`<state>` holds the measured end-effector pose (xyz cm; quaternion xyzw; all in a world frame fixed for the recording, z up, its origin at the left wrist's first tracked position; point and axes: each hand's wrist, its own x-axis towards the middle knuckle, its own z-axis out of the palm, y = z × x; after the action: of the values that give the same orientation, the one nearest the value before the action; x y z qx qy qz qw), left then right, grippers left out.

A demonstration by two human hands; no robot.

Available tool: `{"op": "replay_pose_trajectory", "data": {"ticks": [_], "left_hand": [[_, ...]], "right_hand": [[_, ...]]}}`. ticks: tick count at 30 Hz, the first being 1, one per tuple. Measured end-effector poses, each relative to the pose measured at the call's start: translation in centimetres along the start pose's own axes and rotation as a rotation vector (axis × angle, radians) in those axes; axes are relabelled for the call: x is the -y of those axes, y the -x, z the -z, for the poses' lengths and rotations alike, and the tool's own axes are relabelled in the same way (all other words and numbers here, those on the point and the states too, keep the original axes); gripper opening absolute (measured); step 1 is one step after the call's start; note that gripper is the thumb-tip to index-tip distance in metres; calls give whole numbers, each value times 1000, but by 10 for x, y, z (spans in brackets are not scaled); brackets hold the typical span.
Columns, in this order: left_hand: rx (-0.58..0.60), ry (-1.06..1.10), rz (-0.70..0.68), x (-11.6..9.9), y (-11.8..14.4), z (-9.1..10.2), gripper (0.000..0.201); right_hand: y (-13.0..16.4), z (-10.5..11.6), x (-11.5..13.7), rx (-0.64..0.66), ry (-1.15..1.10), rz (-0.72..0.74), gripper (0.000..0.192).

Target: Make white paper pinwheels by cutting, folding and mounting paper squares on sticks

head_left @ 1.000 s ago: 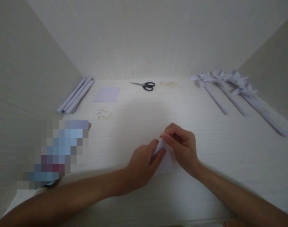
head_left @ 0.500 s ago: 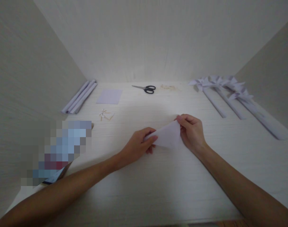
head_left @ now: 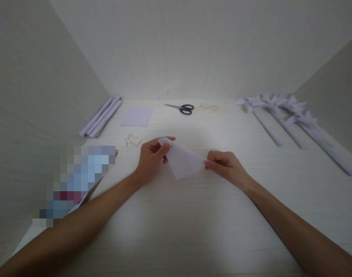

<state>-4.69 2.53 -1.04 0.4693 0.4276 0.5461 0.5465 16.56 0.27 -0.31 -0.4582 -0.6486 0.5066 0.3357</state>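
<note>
White paper is what I see in the middle: a folded paper triangle (head_left: 183,163), held just above the pale wooden table (head_left: 193,223). My left hand (head_left: 151,157) pinches its far left corner with closed fingers, and my right hand (head_left: 226,165) pinches the right corner the same way, so the paper stretches between them. I think I am at the folding step, after one fold is made. The next move would need both corners lined up neatly and the edge pressed flat on the table. Now I count. There is one pair of black scissors (head_left: 181,108) near the back wall. One flat square of light purple paper (head_left: 137,117) lies to the left of them. Three rolled paper tubes (head_left: 101,117) lie together by the left wall. A few small pins (head_left: 132,140) sit near my left hand; they are too tiny to count. On the right I count about four finished paper pinwheels (head_left: 291,115) on sticks.
</note>
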Motion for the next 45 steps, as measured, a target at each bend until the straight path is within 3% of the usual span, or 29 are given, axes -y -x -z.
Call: {"op": "replay_pose_trajectory", "data": {"ticks": [7, 14, 22, 32, 41, 45], "left_hand": [[189, 88, 20, -5, -2, 11, 34], [288, 143, 99, -2, -4, 17, 40], [253, 107, 22, -4, -4, 12, 40], [218, 90, -16, -5, -6, 10, 22], [140, 112, -46, -7, -5, 6, 15], [57, 140, 8, -8, -5, 4, 12]], "right_hand": [[-1, 11, -2, 154, -79, 5, 27], [1, 15, -12, 148, -171, 35, 27], [1, 13, -11, 58, -105, 33, 28], [2, 9, -4, 31, 12, 48, 27], [4, 6, -2, 102, 95, 42, 27], [4, 6, -1, 109, 116, 47, 28]]}}
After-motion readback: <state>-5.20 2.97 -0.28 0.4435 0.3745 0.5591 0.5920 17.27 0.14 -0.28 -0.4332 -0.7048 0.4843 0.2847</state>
